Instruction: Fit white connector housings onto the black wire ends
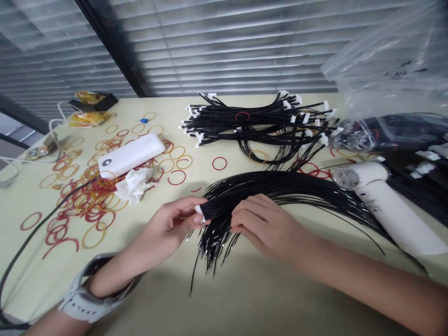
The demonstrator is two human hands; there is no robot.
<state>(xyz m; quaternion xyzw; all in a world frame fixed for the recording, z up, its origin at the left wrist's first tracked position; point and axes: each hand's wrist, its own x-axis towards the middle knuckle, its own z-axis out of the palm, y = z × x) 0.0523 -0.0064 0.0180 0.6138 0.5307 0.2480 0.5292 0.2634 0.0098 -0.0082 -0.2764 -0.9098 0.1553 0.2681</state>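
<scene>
Between the thumb and fingers of my left hand (pixel 170 228) is a white connector (pixel 199 212) at the end of a black wire harness (pixel 220 205). My right hand (pixel 264 224) is curled closed on the black wires just right of it; its fingertips are partly hidden. Beneath both hands a long loose bundle of black wires (pixel 315 186) curves off to the right, its bare metal-tipped ends fanning out below my hands. Behind lies a pile of black harnesses with white connectors (pixel 259 114), a red rubber band across it.
Red and yellow rubber bands (pixel 94 200) litter the left side, around a white power bank (pixel 131 155) and a crumpled tissue (pixel 135 184). At right lie a white handheld fan (pixel 395 205) and clear plastic bags (pixel 392 65). Window blinds (pixel 227 42) stand behind the table.
</scene>
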